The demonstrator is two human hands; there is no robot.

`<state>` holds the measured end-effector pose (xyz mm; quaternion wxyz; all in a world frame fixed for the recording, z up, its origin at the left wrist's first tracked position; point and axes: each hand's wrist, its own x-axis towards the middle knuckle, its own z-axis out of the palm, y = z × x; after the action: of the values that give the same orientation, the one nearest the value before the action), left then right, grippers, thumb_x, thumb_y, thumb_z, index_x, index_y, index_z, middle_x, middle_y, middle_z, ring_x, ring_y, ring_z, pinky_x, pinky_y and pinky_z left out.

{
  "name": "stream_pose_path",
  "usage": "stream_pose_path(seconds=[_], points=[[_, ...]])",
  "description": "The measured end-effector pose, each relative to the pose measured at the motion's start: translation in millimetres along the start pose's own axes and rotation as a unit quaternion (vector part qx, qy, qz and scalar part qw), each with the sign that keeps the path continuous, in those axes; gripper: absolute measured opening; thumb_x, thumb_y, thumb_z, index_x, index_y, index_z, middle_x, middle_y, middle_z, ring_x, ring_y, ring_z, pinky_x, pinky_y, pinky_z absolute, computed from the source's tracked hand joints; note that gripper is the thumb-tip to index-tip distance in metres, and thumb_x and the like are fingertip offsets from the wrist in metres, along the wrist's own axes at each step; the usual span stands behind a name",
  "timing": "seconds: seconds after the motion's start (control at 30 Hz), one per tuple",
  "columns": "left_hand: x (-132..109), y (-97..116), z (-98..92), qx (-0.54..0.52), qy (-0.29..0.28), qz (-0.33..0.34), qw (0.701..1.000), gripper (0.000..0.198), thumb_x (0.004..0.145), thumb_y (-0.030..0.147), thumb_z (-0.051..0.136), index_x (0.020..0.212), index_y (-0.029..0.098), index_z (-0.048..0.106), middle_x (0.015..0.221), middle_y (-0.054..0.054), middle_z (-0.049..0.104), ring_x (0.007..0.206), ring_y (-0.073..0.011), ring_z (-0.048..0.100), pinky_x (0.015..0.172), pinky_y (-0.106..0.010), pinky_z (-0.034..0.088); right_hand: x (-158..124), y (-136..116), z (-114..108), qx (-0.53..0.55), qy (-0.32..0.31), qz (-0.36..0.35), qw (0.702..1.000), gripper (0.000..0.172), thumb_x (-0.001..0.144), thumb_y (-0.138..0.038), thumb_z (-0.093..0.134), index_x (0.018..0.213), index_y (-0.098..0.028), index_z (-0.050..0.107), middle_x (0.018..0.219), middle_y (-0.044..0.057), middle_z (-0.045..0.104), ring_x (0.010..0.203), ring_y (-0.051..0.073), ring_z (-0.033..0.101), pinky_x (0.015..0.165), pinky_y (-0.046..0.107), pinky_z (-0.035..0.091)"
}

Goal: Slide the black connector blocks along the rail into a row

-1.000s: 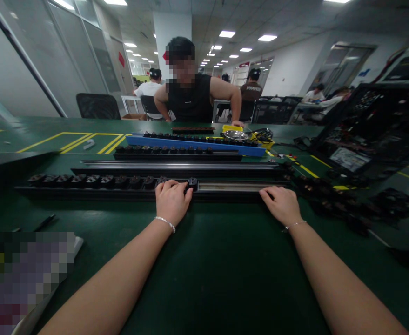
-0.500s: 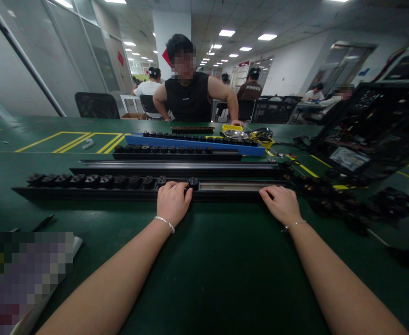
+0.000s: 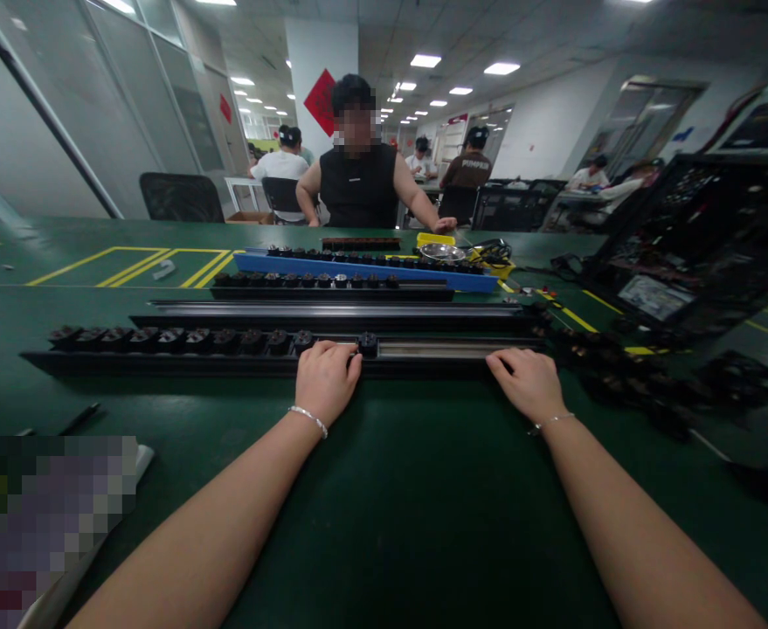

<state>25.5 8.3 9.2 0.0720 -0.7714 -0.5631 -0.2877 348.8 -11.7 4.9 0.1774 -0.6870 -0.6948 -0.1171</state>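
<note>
A long black track (image 3: 180,362) with a pale metal channel lies across the table in front of me. Several black socket modules (image 3: 172,338) sit in a row along its left part. One separate socket module (image 3: 369,344) stands in the channel just right of my left hand (image 3: 327,376). That hand is closed over the track's near edge, its thumb beside the separate module and its fingertips partly hidden. Farther right, my right hand (image 3: 528,380) grips the near edge with curled fingers, by the bare stretch of channel.
Behind it lie another black track (image 3: 331,312), a shorter one with modules (image 3: 423,293), and a blue tray (image 3: 468,281). A metal bowl (image 3: 442,252) stands farther back. Loose black parts (image 3: 659,389) are piled right, beside a dark frame (image 3: 691,236). A person (image 3: 361,188) sits opposite.
The separate module sits slightly farther right of my left thumb. My hands have barely moved. The person opposite has shifted to the right and changed the pose of one hand.
</note>
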Motion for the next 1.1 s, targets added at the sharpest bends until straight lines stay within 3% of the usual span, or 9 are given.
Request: stream_pose_path(seconds=[1.1], points=[[-2.0,1.0,4.5,-0.045,-0.008,0.071,0.996,0.025,0.085,0.028,0.048,0.103,0.021,0.064,0.1,-0.004,0.069,0.101,-0.0223,0.055,0.087,-0.038,0.039,-0.5,-1.1,-1.1,0.004,0.007,-0.005,1.0,0.042,0.088,-0.046,0.033,0.084,-0.022,0.067,0.091,0.004,0.068,0.085,0.02,0.056,0.076,0.035,0.031]])
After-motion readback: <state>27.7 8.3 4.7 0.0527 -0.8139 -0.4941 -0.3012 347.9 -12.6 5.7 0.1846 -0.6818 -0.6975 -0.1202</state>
